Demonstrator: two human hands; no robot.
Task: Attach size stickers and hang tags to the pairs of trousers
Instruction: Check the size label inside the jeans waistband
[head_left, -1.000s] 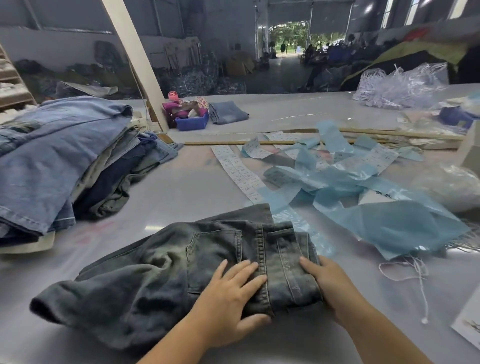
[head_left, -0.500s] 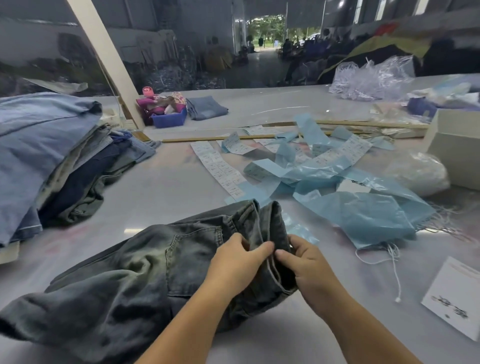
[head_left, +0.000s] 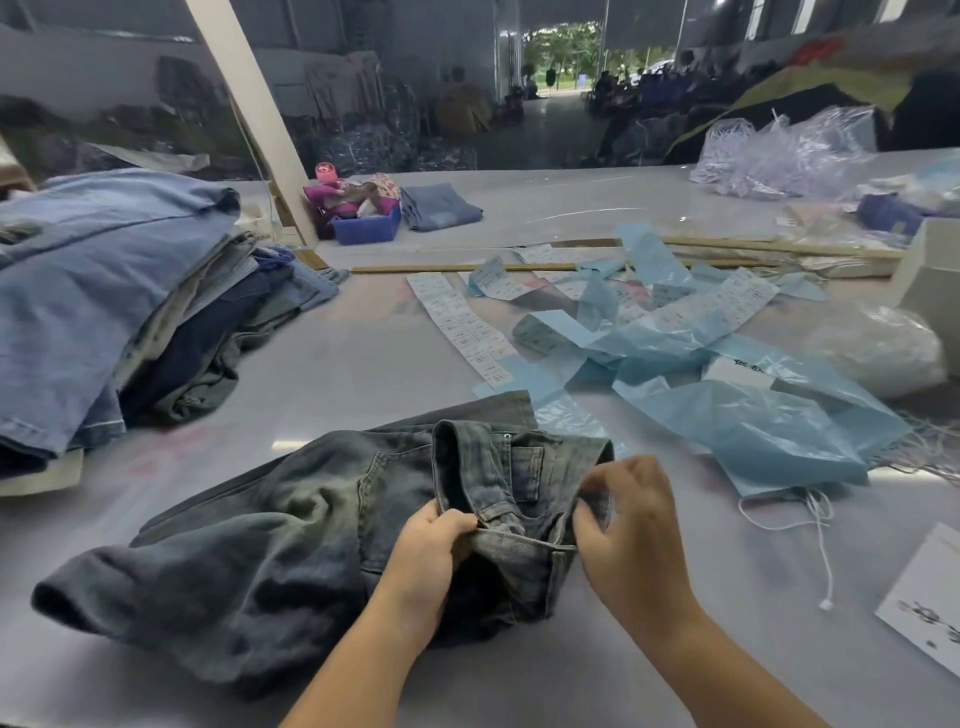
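Observation:
A pair of dark grey washed jeans (head_left: 270, 540) lies folded on the grey table (head_left: 363, 364) in front of me, waistband spread open toward the right. My left hand (head_left: 426, 561) grips the near edge of the waistband. My right hand (head_left: 628, 530) pinches the waistband's right side, thumb and fingers curled on the denim. Strips of white size stickers (head_left: 462, 327) lie beyond the jeans among blue backing paper (head_left: 753, 415). A white hang-tag string (head_left: 815, 525) and a white card tag (head_left: 930, 603) lie to the right.
A tall stack of folded jeans (head_left: 93, 291) fills the left side. A blue bin (head_left: 366, 228) and one folded pair of jeans (head_left: 441, 208) sit at the back, with wooden sticks (head_left: 467, 267), clear plastic bags (head_left: 789, 156) and a white box (head_left: 930, 280) to the right.
Both hands went from pressing flat on the folded waistband to gripping it, and they have pulled it open so the inside of the waist shows.

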